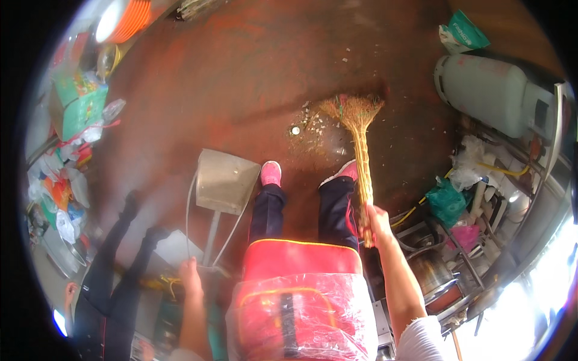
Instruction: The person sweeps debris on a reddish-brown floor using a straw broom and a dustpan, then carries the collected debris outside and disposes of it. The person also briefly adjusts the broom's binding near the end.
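My right hand [375, 223] is closed around the handle of a straw broom [361, 131], whose bristles rest on the reddish-brown floor. Just left of the bristles lies a pile of litter [314, 131] with pale scraps and a small round white piece. On the left, my left hand [191, 273] is at the handle end of a metal dustpan [226, 180]; its fingers are partly blurred, and the handle frame runs up from them to the pan. The pan is left of my pink shoes. A red apron [302, 259] with clear plastic over it covers my lap.
A gas cylinder [481, 90] and a green bag [465, 34] lie at the upper right. Below them are a rack with plastic bags and a metal pot [431, 273]. Along the left stand a green box [81, 106] and more bags. Another person's dark-trousered legs [106, 266] show at lower left.
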`<action>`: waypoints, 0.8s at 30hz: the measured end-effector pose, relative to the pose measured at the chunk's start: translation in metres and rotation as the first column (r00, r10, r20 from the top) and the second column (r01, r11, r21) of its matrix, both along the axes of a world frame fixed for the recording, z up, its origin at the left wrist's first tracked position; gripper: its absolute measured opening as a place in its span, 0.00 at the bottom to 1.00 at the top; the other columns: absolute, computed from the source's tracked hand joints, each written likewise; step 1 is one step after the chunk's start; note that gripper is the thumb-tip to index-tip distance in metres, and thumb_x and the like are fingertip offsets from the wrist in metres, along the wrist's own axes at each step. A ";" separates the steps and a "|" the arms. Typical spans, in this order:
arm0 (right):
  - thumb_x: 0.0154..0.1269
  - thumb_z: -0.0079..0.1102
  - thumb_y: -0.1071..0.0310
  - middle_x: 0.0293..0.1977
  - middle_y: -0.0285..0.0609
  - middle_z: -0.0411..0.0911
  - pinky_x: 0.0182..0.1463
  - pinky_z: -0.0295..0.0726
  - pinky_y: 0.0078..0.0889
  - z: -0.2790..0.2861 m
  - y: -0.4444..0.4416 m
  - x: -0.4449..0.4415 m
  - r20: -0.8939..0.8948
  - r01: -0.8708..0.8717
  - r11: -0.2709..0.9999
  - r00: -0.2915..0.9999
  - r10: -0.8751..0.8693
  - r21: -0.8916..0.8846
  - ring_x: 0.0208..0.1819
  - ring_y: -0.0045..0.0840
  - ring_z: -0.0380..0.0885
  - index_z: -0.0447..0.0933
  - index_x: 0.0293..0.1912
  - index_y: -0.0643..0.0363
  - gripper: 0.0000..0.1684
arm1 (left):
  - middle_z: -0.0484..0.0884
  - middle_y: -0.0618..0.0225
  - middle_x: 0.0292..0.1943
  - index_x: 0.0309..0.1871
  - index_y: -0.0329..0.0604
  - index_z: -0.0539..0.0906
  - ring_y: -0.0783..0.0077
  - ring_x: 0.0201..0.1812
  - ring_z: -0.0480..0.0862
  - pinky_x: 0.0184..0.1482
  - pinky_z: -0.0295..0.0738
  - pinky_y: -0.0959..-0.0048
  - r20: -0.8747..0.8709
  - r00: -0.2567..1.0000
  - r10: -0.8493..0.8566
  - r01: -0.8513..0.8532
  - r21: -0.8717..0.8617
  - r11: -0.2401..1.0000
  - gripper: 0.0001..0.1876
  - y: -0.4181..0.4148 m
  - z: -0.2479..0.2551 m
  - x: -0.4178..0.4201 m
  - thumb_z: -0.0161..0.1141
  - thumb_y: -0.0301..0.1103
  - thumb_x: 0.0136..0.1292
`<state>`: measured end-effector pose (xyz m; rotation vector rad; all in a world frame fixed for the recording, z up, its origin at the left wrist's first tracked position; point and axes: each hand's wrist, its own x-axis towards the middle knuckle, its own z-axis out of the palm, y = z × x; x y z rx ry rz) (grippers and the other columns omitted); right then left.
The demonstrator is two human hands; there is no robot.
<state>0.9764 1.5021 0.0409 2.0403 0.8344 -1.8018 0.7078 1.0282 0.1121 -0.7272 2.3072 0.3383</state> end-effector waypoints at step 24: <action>0.55 0.53 0.70 0.42 0.61 0.77 0.48 0.78 0.48 -0.067 0.108 0.004 0.233 -0.980 0.131 0.163 0.959 0.147 0.44 0.50 0.79 0.42 0.71 0.58 0.47 | 0.79 0.60 0.35 0.39 0.29 0.76 0.72 0.37 0.76 0.43 0.72 0.70 -0.038 0.785 -0.618 0.619 0.019 0.785 0.21 0.238 -0.060 -0.092 0.62 0.44 0.63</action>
